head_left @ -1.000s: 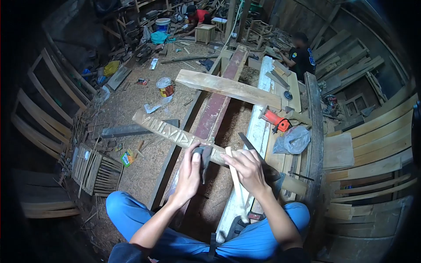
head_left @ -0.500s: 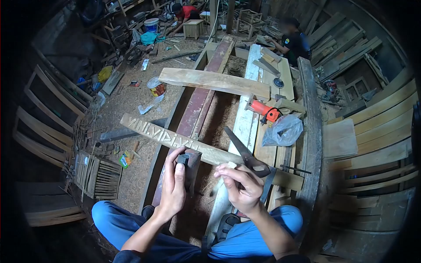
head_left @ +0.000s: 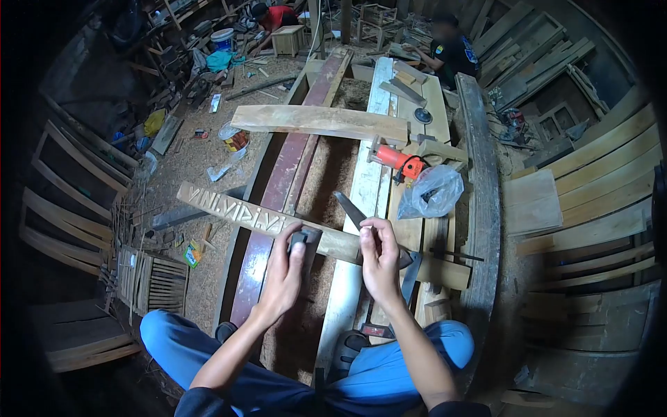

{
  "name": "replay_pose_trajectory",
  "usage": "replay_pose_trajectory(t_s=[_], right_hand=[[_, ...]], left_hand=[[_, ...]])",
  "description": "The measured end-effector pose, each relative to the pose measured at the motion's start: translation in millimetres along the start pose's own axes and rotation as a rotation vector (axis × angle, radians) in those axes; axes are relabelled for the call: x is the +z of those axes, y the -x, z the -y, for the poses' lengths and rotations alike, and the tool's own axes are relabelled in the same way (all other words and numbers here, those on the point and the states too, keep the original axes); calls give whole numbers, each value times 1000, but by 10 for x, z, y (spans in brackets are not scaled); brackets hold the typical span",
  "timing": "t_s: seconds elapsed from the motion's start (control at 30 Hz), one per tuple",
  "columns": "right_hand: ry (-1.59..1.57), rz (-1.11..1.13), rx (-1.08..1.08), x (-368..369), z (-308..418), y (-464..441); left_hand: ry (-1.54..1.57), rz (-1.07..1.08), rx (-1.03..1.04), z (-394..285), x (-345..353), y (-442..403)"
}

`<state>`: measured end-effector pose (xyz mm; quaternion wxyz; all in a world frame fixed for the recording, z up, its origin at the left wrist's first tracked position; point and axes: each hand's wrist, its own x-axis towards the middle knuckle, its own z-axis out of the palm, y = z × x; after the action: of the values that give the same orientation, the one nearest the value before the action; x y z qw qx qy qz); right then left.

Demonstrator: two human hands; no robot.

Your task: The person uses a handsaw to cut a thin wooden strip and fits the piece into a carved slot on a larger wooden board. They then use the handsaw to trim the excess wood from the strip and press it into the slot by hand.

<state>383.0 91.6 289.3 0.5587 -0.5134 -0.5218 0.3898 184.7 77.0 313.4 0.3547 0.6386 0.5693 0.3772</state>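
Observation:
My left hand (head_left: 281, 274) grips a dark block (head_left: 306, 240) with a flat side, held above the carved board. My right hand (head_left: 380, 260) is closed in a pinch; what sits between its fingertips is too small or hidden to name. Beneath both hands lies a long wooden board (head_left: 208, 201) with raised letters reading "VINI.VIDI.VI", the rest covered by my left hand and the block. A handsaw (head_left: 349, 207) rests across the board's plain right part, its handle mostly behind my right hand.
A red power tool (head_left: 399, 161) lies beside a clear plastic bag (head_left: 432, 192) on the planks. Another curved board (head_left: 319, 121) spans the bench frame. Slatted wooden pieces (head_left: 149, 278) stand at left. One person (head_left: 278, 17) works at the back, another (head_left: 451, 52) at back right.
My right hand has risen and turned upright, now covering part of the saw; the pale piece seen at its fingertips no longer shows clearly. My left hand has shifted slightly up and right with the block.

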Motion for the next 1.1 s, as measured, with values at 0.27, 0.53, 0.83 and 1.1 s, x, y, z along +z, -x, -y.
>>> replay_pose_trajectory(t_s=[0.27, 0.53, 0.83, 1.1], right_hand=[[336, -66, 224, -158, -892, 44], [708, 80, 236, -44, -1296, 254], [679, 119, 102, -187, -1714, 376], [721, 152, 100, -245, -1823, 427]], left_hand=[[-112, 168, -128, 751, 1030, 187], [-247, 98, -48, 1474, 1488, 367], [-350, 147, -4, 1817, 1790, 695], [-425, 195, -8, 1944, 1893, 722]])
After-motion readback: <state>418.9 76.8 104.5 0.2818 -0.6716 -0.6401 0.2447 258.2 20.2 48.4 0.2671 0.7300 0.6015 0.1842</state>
